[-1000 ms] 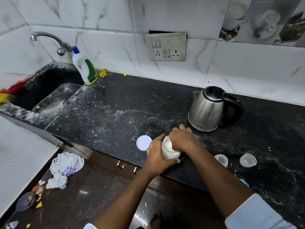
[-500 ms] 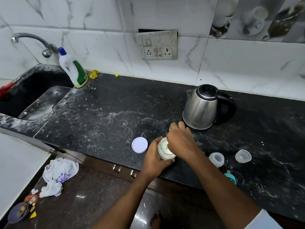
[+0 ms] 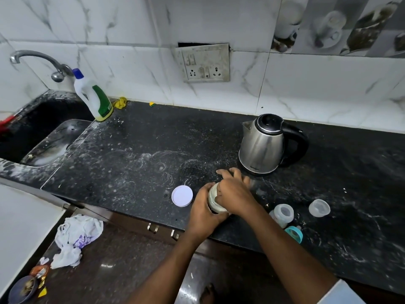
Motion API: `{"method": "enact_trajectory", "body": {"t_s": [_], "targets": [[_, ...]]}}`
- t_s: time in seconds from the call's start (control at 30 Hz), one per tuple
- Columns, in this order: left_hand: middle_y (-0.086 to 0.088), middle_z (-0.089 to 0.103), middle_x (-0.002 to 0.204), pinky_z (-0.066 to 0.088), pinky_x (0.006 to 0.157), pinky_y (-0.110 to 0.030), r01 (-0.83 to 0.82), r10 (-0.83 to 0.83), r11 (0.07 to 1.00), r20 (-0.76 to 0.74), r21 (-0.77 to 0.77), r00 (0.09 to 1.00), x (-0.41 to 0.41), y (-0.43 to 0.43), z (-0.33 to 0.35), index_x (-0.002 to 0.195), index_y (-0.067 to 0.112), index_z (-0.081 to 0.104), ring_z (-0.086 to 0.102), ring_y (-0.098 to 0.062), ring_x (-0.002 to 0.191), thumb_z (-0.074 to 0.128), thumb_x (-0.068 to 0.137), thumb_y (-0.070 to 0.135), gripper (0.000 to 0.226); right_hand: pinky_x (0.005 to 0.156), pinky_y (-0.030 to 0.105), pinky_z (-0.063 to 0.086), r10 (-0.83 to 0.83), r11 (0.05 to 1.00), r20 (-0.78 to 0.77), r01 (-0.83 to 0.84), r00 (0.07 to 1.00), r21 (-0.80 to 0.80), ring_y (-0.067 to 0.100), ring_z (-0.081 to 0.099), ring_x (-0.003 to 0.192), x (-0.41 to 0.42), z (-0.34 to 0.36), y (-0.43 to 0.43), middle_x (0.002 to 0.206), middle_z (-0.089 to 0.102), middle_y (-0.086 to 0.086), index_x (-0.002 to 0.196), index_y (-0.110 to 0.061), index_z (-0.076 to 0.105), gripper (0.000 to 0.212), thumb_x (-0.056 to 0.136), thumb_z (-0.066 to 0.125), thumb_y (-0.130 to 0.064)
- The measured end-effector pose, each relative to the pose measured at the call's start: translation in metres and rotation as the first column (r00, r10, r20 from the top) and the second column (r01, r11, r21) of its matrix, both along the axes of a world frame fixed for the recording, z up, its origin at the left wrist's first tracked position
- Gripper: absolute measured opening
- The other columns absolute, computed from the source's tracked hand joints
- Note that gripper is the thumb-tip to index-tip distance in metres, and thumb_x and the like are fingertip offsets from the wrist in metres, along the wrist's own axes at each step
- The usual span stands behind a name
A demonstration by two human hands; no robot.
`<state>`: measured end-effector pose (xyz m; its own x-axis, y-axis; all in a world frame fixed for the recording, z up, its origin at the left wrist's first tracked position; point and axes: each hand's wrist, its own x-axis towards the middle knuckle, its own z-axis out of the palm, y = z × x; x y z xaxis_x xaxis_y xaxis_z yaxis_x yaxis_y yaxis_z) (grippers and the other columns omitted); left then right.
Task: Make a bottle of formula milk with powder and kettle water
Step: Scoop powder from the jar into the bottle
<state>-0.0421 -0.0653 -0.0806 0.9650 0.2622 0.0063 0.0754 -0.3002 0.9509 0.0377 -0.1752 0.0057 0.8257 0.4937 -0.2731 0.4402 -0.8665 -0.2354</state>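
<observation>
- A steel kettle (image 3: 263, 145) stands on the black counter (image 3: 131, 150).
- In front of the kettle, the left hand (image 3: 203, 212) grips the open powder jar (image 3: 212, 200).
- The right hand (image 3: 235, 194) covers the jar's mouth; its grasp cannot be told.
- The empty bottle (image 3: 283, 212) waits front-right of the kettle.
- The step looks like scooping powder; next, carrying it level to the bottle.

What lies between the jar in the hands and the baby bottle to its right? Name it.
Nothing visible on the counter: only the wrist of the right hand crosses the gap from the jar to the bottle.
</observation>
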Motion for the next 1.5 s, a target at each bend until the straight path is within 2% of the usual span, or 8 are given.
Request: {"method": "enact_trajectory", "body": {"t_s": [0.4, 0.57, 0.73, 0.93, 1.07, 1.3, 1.4, 1.5], "targets": [[0.01, 0.067, 0.134, 0.054, 0.102, -0.03, -0.01, 0.01, 1.0, 0.006, 0.013, 1.0, 0.002, 0.003, -0.002, 0.142, 0.025, 0.051, 0.066, -0.011, 0.124, 0.102, 0.065, 0.022, 0.093, 0.118, 0.046, 0.021, -0.043, 0.997, -0.074, 0.048, 0.996, 0.062, 0.029, 0.015, 0.152, 0.003, -0.004, 0.0, 0.169, 0.023, -0.015, 0.101, -0.019, 0.079, 0.02, 0.089, 0.067, -0.028], [0.013, 0.066, 0.133, 0.05, 0.1, -0.018, -0.018, 0.018, 0.999, 0.01, 0.04, 1.0, 0.0, 0.004, -0.001, 0.137, 0.035, 0.05, 0.064, -0.005, 0.124, 0.101, 0.064, 0.012, 0.092, 0.115, 0.046, 0.02, -0.057, 0.987, -0.166, 0.08, 0.985, 0.14, 0.025, 0.017, 0.151, 0.004, -0.005, -0.006, 0.167, 0.026, -0.018, 0.066, -0.024, 0.062, 0.025, 0.088, 0.071, -0.03], [0.007, 0.068, 0.133, 0.054, 0.104, -0.033, -0.025, 0.025, 0.999, -0.006, 0.043, 1.0, -0.004, 0.01, -0.013, 0.14, 0.021, 0.053, 0.067, -0.015, 0.123, 0.099, 0.064, 0.013, 0.089, 0.111, 0.046, 0.022, -0.083, 0.96, -0.218, 0.136, 0.972, 0.243, 0.022, 0.02, 0.148, 0.009, -0.006, -0.018, 0.164, 0.031, -0.019, 0.084, -0.018, 0.078, 0.018, 0.09, 0.075, -0.035], [0.009, 0.068, 0.129, 0.048, 0.097, -0.016, 0.024, -0.025, 0.998, 0.015, 0.053, 1.0, -0.004, 0.013, -0.008, 0.135, 0.022, 0.054, 0.065, -0.005, 0.119, 0.101, 0.063, 0.008, 0.086, 0.097, 0.037, 0.018, -0.196, 0.913, -0.204, 0.254, 0.959, 0.318, 0.018, 0.029, 0.142, 0.005, 0.009, -0.037, 0.154, 0.043, -0.019, 0.082, -0.019, 0.077, 0.019, 0.093, 0.075, -0.034], [0.008, 0.066, 0.131, 0.051, 0.102, -0.025, 0.001, -0.001, 0.999, 0.004, 0.044, 1.0, -0.006, 0.016, -0.01, 0.135, 0.023, 0.053, 0.064, -0.009, 0.122, 0.101, 0.063, 0.015, 0.086, 0.113, 0.04, 0.03, -0.188, 0.882, -0.236, 0.269, 0.953, 0.386, 0.021, 0.039, 0.137, 0.009, 0.004, -0.046, 0.145, 0.053, -0.01, 0.071, -0.031, 0.072, 0.022, 0.093, 0.075, -0.033], [-0.001, 0.044, 0.161, 0.033, 0.126, -0.041, -0.04, 0.027, 0.976, 0.063, 0.216, 0.998, -0.016, 0.013, -0.004, 0.158, 0.019, 0.035, 0.041, -0.015, 0.151, 0.093, 0.062, 0.06, 0.119, 0.074, 0.021, 0.044, -0.281, 0.542, -0.483, 0.553, 0.829, 0.633, 0.003, 0.062, 0.086, 0.001, 0.024, -0.089, 0.107, 0.072, -0.005, 0.087, -0.005, 0.078, 0.017, 0.097, 0.073, -0.017], [-0.009, 0.049, 0.158, 0.029, 0.121, -0.039, -0.127, -0.027, 0.908, 0.36, 0.399, 0.933, -0.029, -0.01, 0.02, 0.148, 0.018, 0.046, 0.043, -0.024, 0.147, 0.079, 0.081, 0.058, 0.085, 0.056, 0.023, 0.041, -0.324, 0.392, -0.55, 0.638, 0.77, 0.663, 0.01, 0.058, 0.066, -0.007, 0.04, -0.124, 0.076, 0.071, 0.002, 0.093, -0.005, 0.076, 0.018, 0.102, 0.066, -0.016], [-0.006, 0.059, 0.146, 0.037, 0.118, -0.035, 0.01, -0.258, 0.886, 0.475, 0.464, 0.841, -0.035, -0.045, 0.034, 0.14, 0.02, 0.054, 0.051, -0.019, 0.138, 0.075, 0.093, 0.045, 0.058, 0.048, 0.022, 0.039, -0.395, 0.274, -0.562, 0.677, 0.727, 0.683, 0.008, 0.056, 0.057, -0.016, 0.048, -0.163, 0.077, 0.075, 0.005, 0.091, -0.01, 0.073, 0.018, 0.104, 0.062, -0.015]]}}
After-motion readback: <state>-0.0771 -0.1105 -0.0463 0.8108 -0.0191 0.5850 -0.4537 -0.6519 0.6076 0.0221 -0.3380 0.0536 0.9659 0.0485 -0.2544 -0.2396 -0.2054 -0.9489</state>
